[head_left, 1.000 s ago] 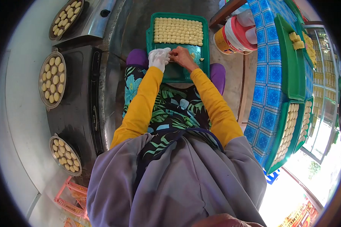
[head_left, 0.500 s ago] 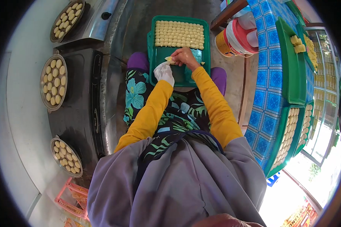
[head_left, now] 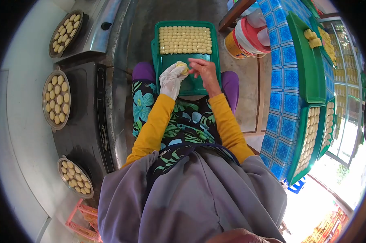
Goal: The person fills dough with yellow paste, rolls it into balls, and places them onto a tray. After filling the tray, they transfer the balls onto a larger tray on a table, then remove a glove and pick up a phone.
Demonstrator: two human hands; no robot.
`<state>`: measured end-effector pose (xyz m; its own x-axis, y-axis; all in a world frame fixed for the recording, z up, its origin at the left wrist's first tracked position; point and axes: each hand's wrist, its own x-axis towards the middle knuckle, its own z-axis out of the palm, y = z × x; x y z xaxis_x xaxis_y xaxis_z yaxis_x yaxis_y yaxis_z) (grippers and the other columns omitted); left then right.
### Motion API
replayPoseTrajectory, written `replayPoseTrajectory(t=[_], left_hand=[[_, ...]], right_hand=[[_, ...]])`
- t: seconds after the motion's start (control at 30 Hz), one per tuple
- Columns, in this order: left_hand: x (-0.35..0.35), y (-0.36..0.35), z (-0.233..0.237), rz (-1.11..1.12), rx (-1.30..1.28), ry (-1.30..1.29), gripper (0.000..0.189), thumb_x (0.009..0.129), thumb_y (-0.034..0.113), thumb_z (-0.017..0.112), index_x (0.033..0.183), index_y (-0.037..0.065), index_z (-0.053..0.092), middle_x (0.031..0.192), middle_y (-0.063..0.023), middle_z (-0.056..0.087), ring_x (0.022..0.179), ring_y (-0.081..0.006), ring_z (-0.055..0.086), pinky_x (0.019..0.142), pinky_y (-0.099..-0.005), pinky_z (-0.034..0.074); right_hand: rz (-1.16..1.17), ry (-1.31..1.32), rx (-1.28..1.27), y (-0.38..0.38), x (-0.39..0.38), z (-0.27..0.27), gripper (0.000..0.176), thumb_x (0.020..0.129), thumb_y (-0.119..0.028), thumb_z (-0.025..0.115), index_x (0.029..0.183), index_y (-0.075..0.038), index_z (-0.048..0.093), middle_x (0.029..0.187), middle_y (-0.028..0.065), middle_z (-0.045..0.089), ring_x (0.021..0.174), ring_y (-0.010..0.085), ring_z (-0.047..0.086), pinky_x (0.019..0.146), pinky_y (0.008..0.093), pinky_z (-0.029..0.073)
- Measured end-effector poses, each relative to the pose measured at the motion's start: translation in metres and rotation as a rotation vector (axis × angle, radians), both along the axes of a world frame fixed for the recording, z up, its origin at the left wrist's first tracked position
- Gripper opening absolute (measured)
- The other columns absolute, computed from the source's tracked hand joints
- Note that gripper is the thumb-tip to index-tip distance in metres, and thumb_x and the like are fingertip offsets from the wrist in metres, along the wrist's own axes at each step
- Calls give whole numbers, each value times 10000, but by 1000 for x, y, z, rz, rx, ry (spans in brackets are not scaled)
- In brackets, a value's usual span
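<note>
A green tray [head_left: 166, 60] lies across my lap, its far half packed with neat rows of small pale dough pieces [head_left: 185, 39]. My left hand [head_left: 171, 81], in a white glove, is closed around a yellowish piece of dough [head_left: 184, 67] above the bare part of the tray. Just to its right is my bare right hand [head_left: 206, 73], fingers apart and the index finger stretched toward the dough. Nothing shows in that hand.
Round pans of dough pieces [head_left: 56, 99] sit on a black stove [head_left: 82, 109] at left. On the right, a blue-clothed table [head_left: 275, 87] carries green trays [head_left: 312, 77], some with dough pieces [head_left: 308, 139]. Beside it stands a red-lidded bucket [head_left: 237, 43].
My right hand has come off the dough and opened, moving slightly right. My left hand has turned up and now holds the dough alone. The whole view has shifted a little.
</note>
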<state>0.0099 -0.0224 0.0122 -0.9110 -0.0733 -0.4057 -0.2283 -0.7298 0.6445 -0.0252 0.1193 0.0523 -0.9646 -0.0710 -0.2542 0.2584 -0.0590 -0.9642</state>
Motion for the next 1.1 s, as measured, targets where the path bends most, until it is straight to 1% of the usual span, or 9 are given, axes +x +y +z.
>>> replayPoseTrajectory(t=[0.2, 0.33, 0.43, 0.6, 0.73, 0.83, 0.93, 1.03, 1.1], left_hand=[[1, 6, 37, -174, 174, 118, 289, 882, 6, 614, 1157, -76, 579, 1071, -158, 647, 929, -246, 660, 835, -343, 546], [-1, 16, 35, -104, -5, 81, 324, 861, 9, 643, 1164, -76, 565, 1053, -154, 645, 916, -239, 661, 809, -348, 559], [-3, 29, 32, -42, -46, 28, 321, 852, 19, 662, 1147, -65, 567, 1027, -141, 646, 892, -233, 665, 788, -338, 560], [-2, 45, 31, -21, 20, 25, 267, 851, 26, 669, 1094, -47, 585, 1000, -124, 649, 858, -223, 665, 760, -319, 554], [11, 45, 36, -177, -32, 33, 260, 848, 29, 672, 1076, -60, 586, 1016, -150, 643, 851, -228, 663, 756, -338, 559], [16, 46, 45, -299, 112, 58, 250, 849, 5, 652, 1072, -82, 581, 1036, -183, 635, 866, -254, 664, 786, -363, 565], [20, 53, 59, -403, 300, 0, 235, 875, -9, 607, 1097, -84, 587, 1059, -176, 637, 917, -262, 656, 832, -370, 555], [23, 62, 67, -466, 406, -19, 231, 889, -16, 584, 1109, -86, 587, 1073, -175, 638, 931, -270, 655, 841, -374, 557], [23, 63, 69, -469, 445, -20, 222, 888, -25, 583, 1098, -95, 582, 1077, -187, 636, 920, -283, 663, 832, -385, 571]], right_hand=[[-151, -267, -463, 12, 23, -9, 148, 854, -101, 696, 943, 17, 699, 767, 39, 653, 576, 105, 574, 484, 226, 417], [-152, -151, -417, 17, 26, -7, 185, 847, -138, 723, 966, -2, 680, 782, 24, 639, 603, 98, 558, 528, 240, 427], [-220, 71, -288, 13, 33, -3, 144, 852, -90, 706, 943, 19, 681, 743, 15, 628, 591, 91, 558, 503, 229, 420], [-167, 943, 740, 20, 53, 5, 176, 792, 16, 676, 966, -8, 678, 844, 53, 606, 727, 202, 600, 622, 294, 478], [-125, 969, 896, 32, 77, 25, 253, 735, 34, 695, 986, 8, 678, 850, 98, 562, 800, 257, 591, 698, 330, 482], [-209, 954, 753, 41, 88, 33, 201, 772, 16, 643, 963, -16, 696, 913, 92, 586, 810, 227, 565, 731, 316, 471], [-417, 276, 28, 51, 97, 33, 231, 917, -124, 595, 1088, 3, 686, 1080, 23, 633, 955, 140, 574, 808, 290, 453], [-365, 117, -553, 54, 94, 18, 327, 927, -181, 618, 1174, 30, 645, 1155, 40, 639, 1005, 133, 581, 829, 269, 456], [-368, 127, -557, 53, 98, 14, 382, 927, -196, 627, 1232, 35, 610, 1196, 66, 636, 1032, 112, 580, 834, 242, 457]])
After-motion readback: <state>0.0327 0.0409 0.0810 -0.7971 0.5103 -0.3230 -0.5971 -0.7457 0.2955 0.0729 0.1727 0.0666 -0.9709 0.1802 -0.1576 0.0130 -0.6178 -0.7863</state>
